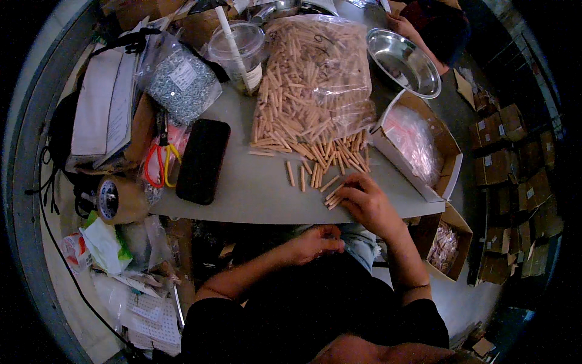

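Note:
My right hand [364, 201] is over the front part of the table, its fingers closed on a few short wooden dowels [333, 200]. Just beyond the fingertips, several loose dowels [302, 177] lie on the tabletop. They spread out from the mouth of a large clear plastic bag [315, 79] full of the same dowels. Below the table edge, above my lap, my left hand [313, 244] has its fingers curled together. What it holds, if anything, I cannot make out.
Left stand a black phone [204, 161], scissors [162, 159], a bag of screws [182, 82], a plastic cup [237, 54] and tape [118, 199]. Right are a steel bowl [404, 64], a box of clear bags [451, 159] and a lower carton [459, 233]. Another person's arm [418, 42] reaches in.

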Motion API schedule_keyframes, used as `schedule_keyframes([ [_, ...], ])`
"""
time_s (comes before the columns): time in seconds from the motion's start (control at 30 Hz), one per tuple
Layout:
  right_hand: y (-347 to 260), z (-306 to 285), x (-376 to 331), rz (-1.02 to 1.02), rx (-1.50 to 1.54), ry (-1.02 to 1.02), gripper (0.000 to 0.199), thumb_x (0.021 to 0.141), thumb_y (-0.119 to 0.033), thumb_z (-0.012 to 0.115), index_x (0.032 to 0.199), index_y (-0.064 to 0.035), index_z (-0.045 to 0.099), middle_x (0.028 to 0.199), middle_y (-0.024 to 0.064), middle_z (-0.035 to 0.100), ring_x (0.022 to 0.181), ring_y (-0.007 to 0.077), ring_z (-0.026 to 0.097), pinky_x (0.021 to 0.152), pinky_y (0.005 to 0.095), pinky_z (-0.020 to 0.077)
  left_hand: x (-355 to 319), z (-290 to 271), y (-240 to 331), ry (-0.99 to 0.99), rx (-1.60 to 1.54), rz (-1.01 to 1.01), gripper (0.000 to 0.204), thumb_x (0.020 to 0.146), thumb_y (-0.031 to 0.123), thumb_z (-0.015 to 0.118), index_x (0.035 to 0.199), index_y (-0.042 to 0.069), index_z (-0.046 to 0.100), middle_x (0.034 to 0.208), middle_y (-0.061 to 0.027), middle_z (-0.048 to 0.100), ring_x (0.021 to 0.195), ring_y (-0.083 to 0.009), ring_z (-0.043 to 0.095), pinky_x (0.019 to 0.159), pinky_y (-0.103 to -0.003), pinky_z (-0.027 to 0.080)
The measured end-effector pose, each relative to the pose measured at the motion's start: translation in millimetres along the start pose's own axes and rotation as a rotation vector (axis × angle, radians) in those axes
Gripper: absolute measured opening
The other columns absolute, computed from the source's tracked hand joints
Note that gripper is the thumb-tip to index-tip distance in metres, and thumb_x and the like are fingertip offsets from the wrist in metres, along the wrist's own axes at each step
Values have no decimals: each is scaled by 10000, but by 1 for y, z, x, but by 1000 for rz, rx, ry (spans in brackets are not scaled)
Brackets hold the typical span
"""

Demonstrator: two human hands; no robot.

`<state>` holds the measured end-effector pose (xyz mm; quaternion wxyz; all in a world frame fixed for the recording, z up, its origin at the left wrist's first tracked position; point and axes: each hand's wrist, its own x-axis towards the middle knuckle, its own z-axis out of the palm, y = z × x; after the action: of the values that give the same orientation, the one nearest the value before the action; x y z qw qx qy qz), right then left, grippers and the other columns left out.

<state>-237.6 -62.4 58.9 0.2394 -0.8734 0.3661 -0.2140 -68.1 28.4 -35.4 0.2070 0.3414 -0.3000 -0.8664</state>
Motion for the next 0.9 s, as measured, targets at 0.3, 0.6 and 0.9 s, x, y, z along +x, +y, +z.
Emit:
schedule_keyframes([
  [0.3, -1, 1, -11, -41, 0, -137, 271, 738, -19, 659, 1004, -71, 663, 1053, 123, 604, 1005, 335, 580, 856, 391, 498, -4, 4, 5, -120, -700, -15, 134, 864, 118, 686, 951, 87, 589, 843, -27, 610, 820, -182, 623, 795, -347, 518],
  [0.6, -4, 1, -26, -125, 132, -246, 304, 709, -19, 653, 1006, -83, 666, 1058, 103, 598, 1003, 323, 577, 872, 385, 495, -9, 13, 12, 7, -618, -19, 122, 883, 118, 661, 973, 85, 585, 825, -24, 598, 766, -156, 601, 748, -303, 506],
  [0.9, -6, -2, -19, -205, 137, -270, 267, 732, -25, 631, 992, -73, 670, 1080, 114, 583, 1037, 317, 554, 898, 381, 474, -13, 15, 26, 37, -57, -9, 277, 839, 133, 698, 1052, 70, 532, 871, -16, 560, 773, -146, 535, 665, -288, 453],
])
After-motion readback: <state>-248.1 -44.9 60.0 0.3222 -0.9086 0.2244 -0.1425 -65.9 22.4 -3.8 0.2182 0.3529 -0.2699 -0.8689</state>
